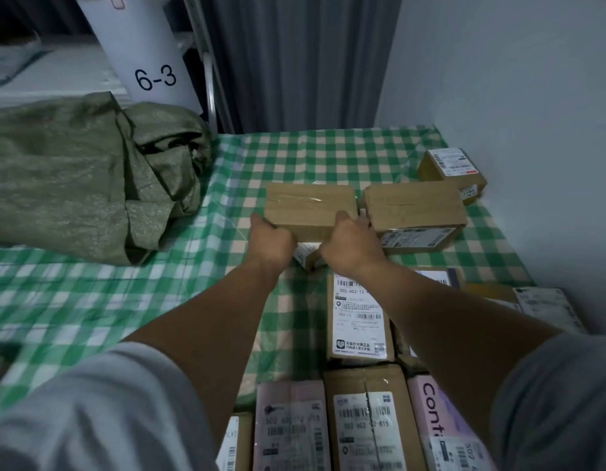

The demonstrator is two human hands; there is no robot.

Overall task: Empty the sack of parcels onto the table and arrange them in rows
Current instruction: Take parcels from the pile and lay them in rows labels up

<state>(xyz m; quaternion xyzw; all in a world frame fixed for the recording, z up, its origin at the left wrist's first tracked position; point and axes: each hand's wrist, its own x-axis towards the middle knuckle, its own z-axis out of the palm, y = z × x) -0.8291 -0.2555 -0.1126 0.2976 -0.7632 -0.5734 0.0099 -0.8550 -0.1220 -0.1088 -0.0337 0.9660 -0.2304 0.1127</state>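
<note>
A brown cardboard parcel lies on the green checked tablecloth. My left hand grips its near left corner and my right hand grips its near right edge. Beside it to the right lies a second brown parcel, and a smaller one sits farther back by the wall. Several labelled parcels lie in rows nearer me, among them a tall box with a white label and a pink-wrapped one. The crumpled green sack lies at the left.
A white board marked 6-3 leans behind the sack, beside a grey curtain. A pale wall bounds the table on the right. Bare checked cloth lies to the left of the parcels.
</note>
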